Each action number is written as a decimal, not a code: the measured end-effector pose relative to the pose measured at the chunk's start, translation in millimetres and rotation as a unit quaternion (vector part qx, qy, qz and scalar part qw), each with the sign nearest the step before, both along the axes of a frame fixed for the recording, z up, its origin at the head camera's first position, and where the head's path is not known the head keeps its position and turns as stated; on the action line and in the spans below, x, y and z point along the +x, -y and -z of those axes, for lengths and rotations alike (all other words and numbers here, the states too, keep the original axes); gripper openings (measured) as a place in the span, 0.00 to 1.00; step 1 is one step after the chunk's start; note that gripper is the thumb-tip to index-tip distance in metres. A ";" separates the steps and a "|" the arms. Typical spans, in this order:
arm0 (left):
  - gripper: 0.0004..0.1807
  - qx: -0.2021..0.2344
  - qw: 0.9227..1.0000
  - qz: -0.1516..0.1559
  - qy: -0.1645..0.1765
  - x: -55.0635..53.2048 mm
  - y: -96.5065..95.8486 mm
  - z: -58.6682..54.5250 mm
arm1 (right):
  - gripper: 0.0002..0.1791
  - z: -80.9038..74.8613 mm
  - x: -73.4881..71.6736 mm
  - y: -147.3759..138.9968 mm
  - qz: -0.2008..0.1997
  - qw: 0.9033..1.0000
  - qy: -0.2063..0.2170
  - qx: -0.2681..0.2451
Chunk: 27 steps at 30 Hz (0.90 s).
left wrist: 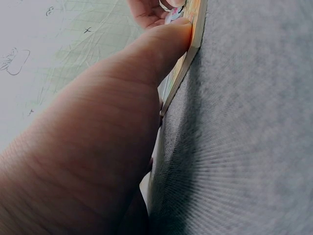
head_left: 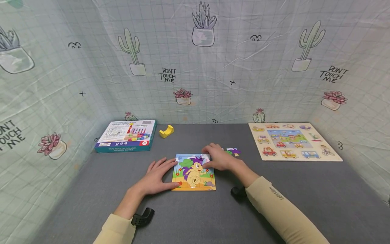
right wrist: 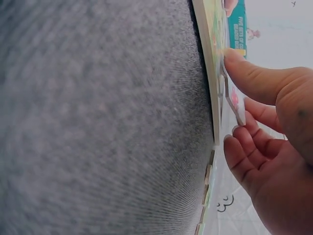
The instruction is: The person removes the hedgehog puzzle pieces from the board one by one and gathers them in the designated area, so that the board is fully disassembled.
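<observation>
A square hedgehog jigsaw puzzle (head_left: 195, 178) lies flat on the grey table. My left hand (head_left: 156, 176) spreads along its left side, the thumb resting on the lower left corner and the fingertips near the upper left one. At the upper right corner my right hand (head_left: 220, 158) pinches a puzzle piece (right wrist: 235, 100) between thumb and fingers. That piece stands tilted, one side raised off the board in the right wrist view. Loose puzzle pieces (head_left: 234, 151) with purple on them lie just beyond the right hand, partly hidden by it.
A teal and white bead-set box (head_left: 125, 136) lies at the back left, beside a yellow curved block (head_left: 166, 131). A wooden vehicle puzzle board (head_left: 292, 142) lies at the back right. A patterned cloth (head_left: 213, 67) hangs behind the grey table (head_left: 189, 217).
</observation>
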<state>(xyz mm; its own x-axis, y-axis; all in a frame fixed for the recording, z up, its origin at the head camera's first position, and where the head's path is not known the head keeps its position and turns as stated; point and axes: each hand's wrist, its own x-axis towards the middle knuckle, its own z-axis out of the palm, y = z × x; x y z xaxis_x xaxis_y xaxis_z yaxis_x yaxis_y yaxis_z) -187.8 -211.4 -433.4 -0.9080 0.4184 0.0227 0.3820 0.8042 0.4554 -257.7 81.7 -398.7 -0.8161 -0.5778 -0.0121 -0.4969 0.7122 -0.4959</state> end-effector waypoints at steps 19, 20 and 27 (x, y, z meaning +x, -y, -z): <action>0.49 0.000 1.000 0.003 -0.001 -0.6 1.0 1.4 | 0.16 -4.0 4.5 -8.6 -0.033 0.996 0.003 -0.078; 0.49 0.001 1.000 0.003 -0.001 -0.5 1.0 1.3 | 0.16 -3.6 4.7 -8.6 -0.033 0.996 0.001 -0.080; 0.49 0.003 1.000 0.006 -0.006 0.7 0.1 -0.6 | 0.14 -3.8 5.0 -10.9 -0.033 0.994 0.010 -0.103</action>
